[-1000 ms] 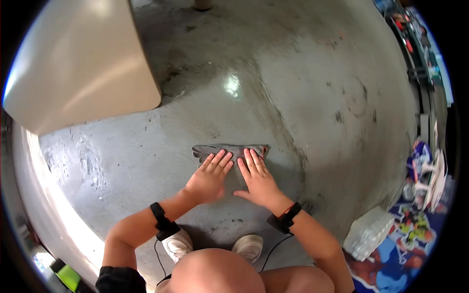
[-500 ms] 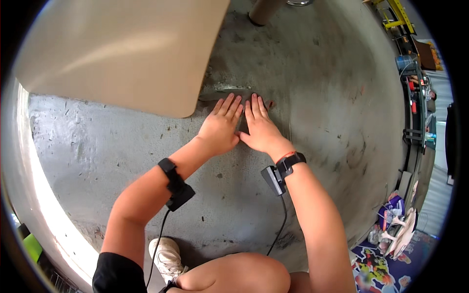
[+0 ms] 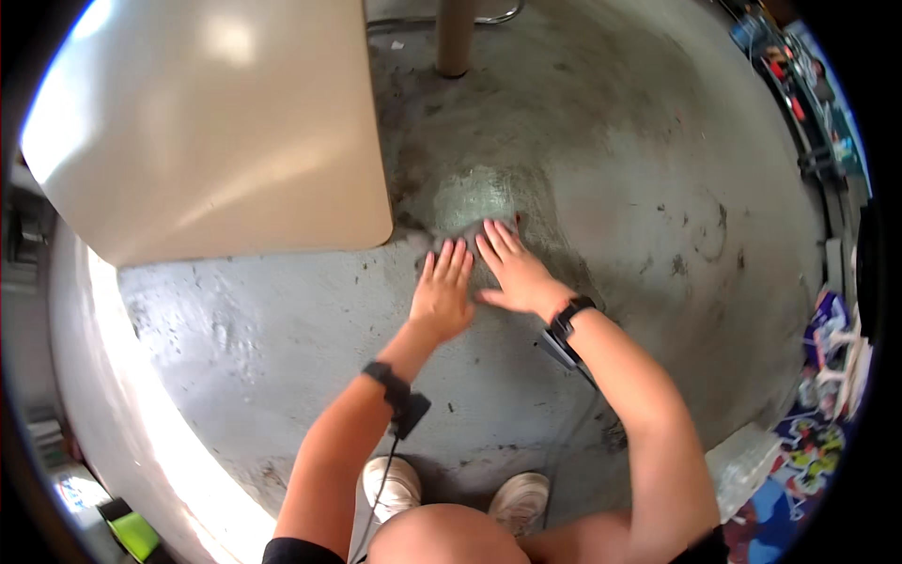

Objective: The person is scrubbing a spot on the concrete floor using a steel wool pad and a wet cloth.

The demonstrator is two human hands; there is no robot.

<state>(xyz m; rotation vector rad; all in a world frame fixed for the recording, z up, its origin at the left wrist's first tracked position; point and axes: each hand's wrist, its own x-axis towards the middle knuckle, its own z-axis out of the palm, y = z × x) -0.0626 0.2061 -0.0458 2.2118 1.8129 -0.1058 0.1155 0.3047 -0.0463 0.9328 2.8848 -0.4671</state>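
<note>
Beige tabletop (image 3: 235,141) juts near the grey fabric (image 3: 470,232), brown post (image 3: 454,42) beyond.

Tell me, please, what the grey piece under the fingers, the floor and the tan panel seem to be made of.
Grey piece: probably fabric, matte and soft-looking, though blurred.
Floor: likely concrete, mottled grey with stains and glossy patches.
Tan panel: perhaps laminate or painted metal, smooth with broad highlights.

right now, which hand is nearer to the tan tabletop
Left. The left hand is below and right of the tan tabletop in the picture; the right hand is farther right.
</note>
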